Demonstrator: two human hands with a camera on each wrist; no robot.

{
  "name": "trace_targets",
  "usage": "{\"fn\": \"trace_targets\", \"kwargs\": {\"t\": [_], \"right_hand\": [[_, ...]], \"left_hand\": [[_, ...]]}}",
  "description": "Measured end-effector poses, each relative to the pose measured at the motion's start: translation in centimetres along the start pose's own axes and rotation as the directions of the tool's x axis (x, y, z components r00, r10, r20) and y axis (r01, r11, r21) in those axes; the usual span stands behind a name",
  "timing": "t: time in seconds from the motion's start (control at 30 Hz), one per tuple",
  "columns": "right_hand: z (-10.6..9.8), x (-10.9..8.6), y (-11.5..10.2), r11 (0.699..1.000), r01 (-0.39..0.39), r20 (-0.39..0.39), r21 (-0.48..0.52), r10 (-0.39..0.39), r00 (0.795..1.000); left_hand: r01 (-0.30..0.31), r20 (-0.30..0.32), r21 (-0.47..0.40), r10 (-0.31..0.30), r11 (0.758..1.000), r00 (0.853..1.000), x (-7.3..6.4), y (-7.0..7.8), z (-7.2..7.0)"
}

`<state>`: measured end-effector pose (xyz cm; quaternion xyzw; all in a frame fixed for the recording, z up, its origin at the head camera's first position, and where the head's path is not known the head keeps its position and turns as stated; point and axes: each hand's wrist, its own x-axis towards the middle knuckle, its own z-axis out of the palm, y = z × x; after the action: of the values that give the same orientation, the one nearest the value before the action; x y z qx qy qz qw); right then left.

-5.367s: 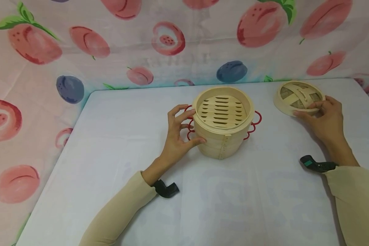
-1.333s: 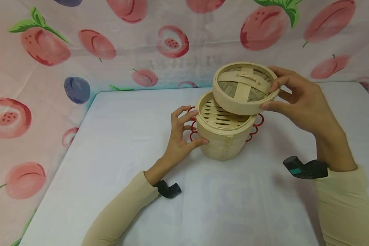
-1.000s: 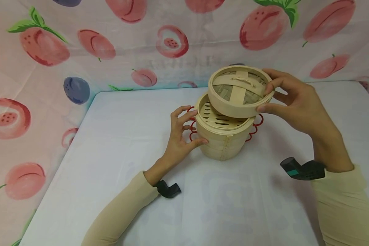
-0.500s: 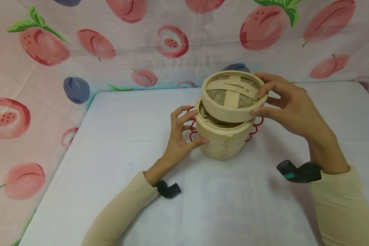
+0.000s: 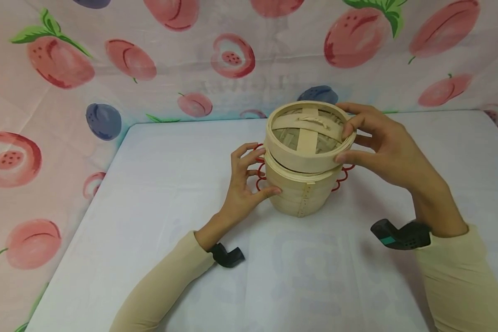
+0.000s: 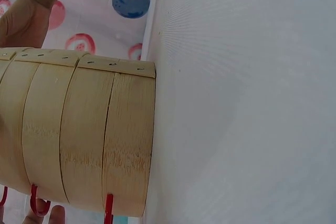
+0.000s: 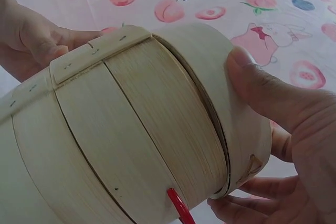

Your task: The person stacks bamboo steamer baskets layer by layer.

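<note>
A stack of bamboo steamer baskets (image 5: pixel 288 196) stands upright on the white table, red loop handles (image 5: pixel 336 184) on its sides. My left hand (image 5: pixel 242 189) grips the stack's left side, thumb on the front and fingers behind. In my right hand (image 5: pixel 386 150) is the steamer lid (image 5: pixel 309 140), pinched at its right edge with the thumb in front. The lid sits over the top basket, slightly tilted, with a thin dark gap along the front. In the right wrist view the lid (image 7: pixel 210 51) meets the top basket's rim. The lid now hides the slatted basket floor.
The white table (image 5: pixel 157 193) carries the stack near its back edge. Behind it hangs a fruit-print cloth (image 5: pixel 157 92). Black wrist cameras (image 5: pixel 228 256) sit at both cuffs.
My right hand has lifted the lid from the table at the right, carried it left over the stack and lowered it onto the top rim. The left hand keeps its grip.
</note>
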<state>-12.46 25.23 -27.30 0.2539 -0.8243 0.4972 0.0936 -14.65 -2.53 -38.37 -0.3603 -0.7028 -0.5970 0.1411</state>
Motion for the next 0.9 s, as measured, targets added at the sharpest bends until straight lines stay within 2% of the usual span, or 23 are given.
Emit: {"fn": "trace_targets", "kwargs": {"t": [0.3, 0.73, 0.9], "right_hand": [[0.15, -0.04, -0.08, 1.0, 0.015, 0.02, 0.008, -0.015, 1.0], [0.27, 0.09, -0.14, 0.999, 0.051, 0.06, 0.011, -0.052, 0.997], [0.15, 0.08, 0.37, 0.994, 0.057, 0.08, 0.092, -0.064, 0.995]], "left_hand": [[-0.013, -0.004, 0.005, 0.013, 1.0, 1.0, 0.08, -0.01, -0.01], [0.0, -0.002, 0.022, 0.0, 1.0, 1.0, 0.05, -0.01, -0.08], [0.009, 0.004, 0.033, -0.009, 0.999, 1.0, 0.07, 0.07, -0.14]]}}
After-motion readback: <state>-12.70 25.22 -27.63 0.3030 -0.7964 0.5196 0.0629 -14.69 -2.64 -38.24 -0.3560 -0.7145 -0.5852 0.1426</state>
